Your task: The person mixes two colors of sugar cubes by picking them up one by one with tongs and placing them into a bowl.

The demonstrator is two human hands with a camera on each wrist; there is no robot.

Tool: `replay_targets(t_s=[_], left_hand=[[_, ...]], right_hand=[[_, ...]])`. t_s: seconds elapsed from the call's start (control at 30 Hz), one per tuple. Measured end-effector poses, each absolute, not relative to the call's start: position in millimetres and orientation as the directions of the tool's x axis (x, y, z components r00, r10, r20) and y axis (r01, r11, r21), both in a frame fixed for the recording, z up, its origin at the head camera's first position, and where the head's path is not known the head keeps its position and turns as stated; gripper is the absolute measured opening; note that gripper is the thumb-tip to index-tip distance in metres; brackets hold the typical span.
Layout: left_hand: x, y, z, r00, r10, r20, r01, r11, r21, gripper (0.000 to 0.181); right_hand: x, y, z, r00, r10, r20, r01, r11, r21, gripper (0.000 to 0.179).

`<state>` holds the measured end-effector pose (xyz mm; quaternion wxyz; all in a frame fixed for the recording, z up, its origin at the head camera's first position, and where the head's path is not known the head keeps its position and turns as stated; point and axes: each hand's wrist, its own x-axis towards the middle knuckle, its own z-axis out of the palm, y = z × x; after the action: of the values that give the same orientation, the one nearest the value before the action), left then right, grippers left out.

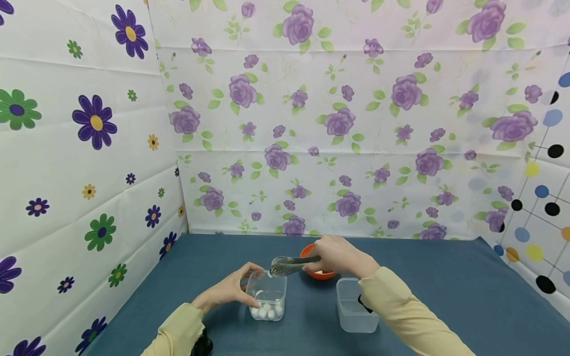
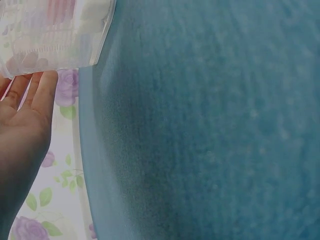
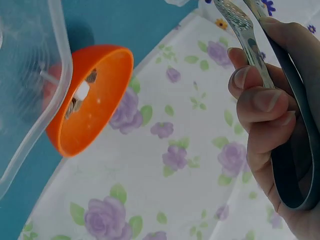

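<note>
My left hand (image 1: 233,289) holds a clear plastic container (image 1: 272,283) by its left side, thumb at the front and fingers toward the back. Several white, rounded pieces (image 1: 267,311) lie on its bottom. In the left wrist view, fingertips (image 2: 47,82) touch the container's wall (image 2: 55,55). My right hand (image 1: 337,256) grips metal tongs (image 1: 287,266), their perforated heads above the container's rim. Something small and white shows at their tip, too small to identify. In the right wrist view, curled fingers (image 3: 265,100) wrap the tongs' arms (image 3: 292,85).
Behind the tongs stands an orange bowl (image 3: 100,105) with a white piece (image 3: 81,91) and some brown bits inside. A second clear container (image 1: 357,319) stands on the blue tabletop (image 1: 311,336), partly under the right forearm. Flower-patterned sheets (image 1: 338,163) enclose the table.
</note>
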<state>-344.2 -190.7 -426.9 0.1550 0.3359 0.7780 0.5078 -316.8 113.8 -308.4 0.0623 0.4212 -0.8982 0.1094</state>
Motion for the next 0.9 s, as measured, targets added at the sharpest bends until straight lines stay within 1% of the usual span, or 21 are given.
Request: replay_targets(t_s=[0.17,0.3,0.4,0.57,0.7,0.9], left_hand=[[-344.0,-190.8,-426.5,-0.732,0.676,0.087,0.347,0.260,0.901,0.066],[-344.5,-190.9,-426.9,-0.727,0.681,0.090,0.349,0.254,0.902,0.065],[-345.1,-190.9,-427.7,-0.721,0.687,0.089,0.346,0.246,0.905,0.066],[-346.2,-191.4,-428.5,-0.714,0.695,0.086,0.338,0.235,0.912,0.066],[-345.7,-191.1,-427.4,-0.713,0.695,0.087,0.337,0.232,0.912,0.066],[-344.6,-190.9,-425.7,-0.707,0.701,0.089,0.339,0.227,0.913,0.067]], right_hand=[[-317.6,130.6,-304.3,-0.628,-0.745,0.224,-0.778,0.608,-0.158,0.031],[-319.4,145.6,-303.2,-0.645,-0.730,0.223,-0.764,0.623,-0.170,0.024],[-321.1,157.8,-303.2,-0.667,-0.714,0.213,-0.745,0.640,-0.190,0.027],[-325.9,176.2,-304.6,-0.677,-0.700,0.227,-0.735,0.651,-0.187,0.024],[-329.8,188.4,-305.6,-0.705,-0.677,0.211,-0.709,0.681,-0.185,0.025],[-332.8,200.3,-305.8,-0.760,-0.625,0.179,-0.650,0.739,-0.178,0.019]])
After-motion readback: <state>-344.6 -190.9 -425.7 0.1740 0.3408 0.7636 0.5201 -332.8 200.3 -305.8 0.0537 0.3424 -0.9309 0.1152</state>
